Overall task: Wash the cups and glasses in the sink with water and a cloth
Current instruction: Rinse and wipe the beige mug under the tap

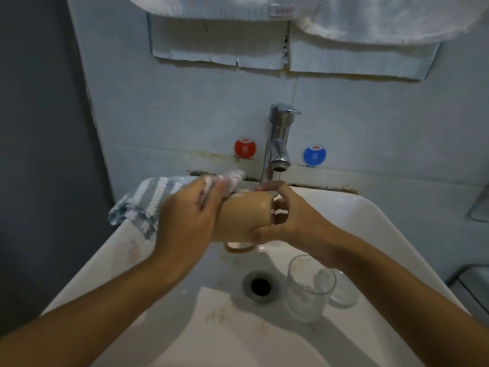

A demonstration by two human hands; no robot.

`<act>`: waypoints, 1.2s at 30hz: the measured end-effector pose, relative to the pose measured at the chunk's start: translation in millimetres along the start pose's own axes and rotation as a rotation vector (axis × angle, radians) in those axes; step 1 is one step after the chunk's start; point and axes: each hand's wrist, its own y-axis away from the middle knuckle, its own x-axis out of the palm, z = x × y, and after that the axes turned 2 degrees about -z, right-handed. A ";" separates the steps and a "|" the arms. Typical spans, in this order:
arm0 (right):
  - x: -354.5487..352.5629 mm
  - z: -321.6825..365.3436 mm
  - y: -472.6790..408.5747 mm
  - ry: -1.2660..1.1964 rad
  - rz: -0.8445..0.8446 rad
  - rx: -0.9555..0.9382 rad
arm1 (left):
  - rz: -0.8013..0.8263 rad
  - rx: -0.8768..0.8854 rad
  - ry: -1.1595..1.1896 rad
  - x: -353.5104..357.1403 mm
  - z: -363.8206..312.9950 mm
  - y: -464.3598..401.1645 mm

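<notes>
A tan mug [244, 217] lies on its side above the white sink [375, 223], its handle pointing down. My right hand [288, 221] grips it around the base end, fingers curled over bottom and side. My left hand [185, 215] holds a blue-and-white striped cloth [148, 200] against the mug's mouth end; the fingers there are blurred. The cloth's loose part hangs over the sink's left rim. A thin stream of water runs from the chrome tap [277, 144] just behind the mug. A clear glass [308, 290] stands in the basin right of the drain [260, 287]; a second glass [344, 292] lies partly hidden behind it.
Red and blue round stickers [245, 148] flank the tap on the tiled wall. White towels [357, 19] hang overhead. A clear shelf edge [480, 207] shows at the far right. The basin bottom carries brownish stains near the front.
</notes>
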 end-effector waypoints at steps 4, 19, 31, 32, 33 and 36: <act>3.5 3.3 1.6 -0.019 -0.013 0.005 | 0.077 0.251 -0.199 0.7 -3.1 7.5; 2.3 18.0 8.2 -0.341 0.130 0.143 | 0.112 0.665 -0.314 -4.5 -3.9 4.4; 5.2 18.3 10.0 -0.425 0.017 0.266 | 0.195 0.688 -0.204 0.4 -2.0 8.9; 5.3 17.5 9.5 -0.424 0.021 0.263 | 0.199 0.701 -0.199 0.3 -2.2 7.6; 5.4 17.0 8.9 -0.412 0.023 0.258 | 0.198 0.701 -0.191 0.3 -1.9 6.3; 4.2 15.1 6.4 -0.335 0.002 0.211 | 0.178 0.545 -0.115 0.9 -2.8 4.8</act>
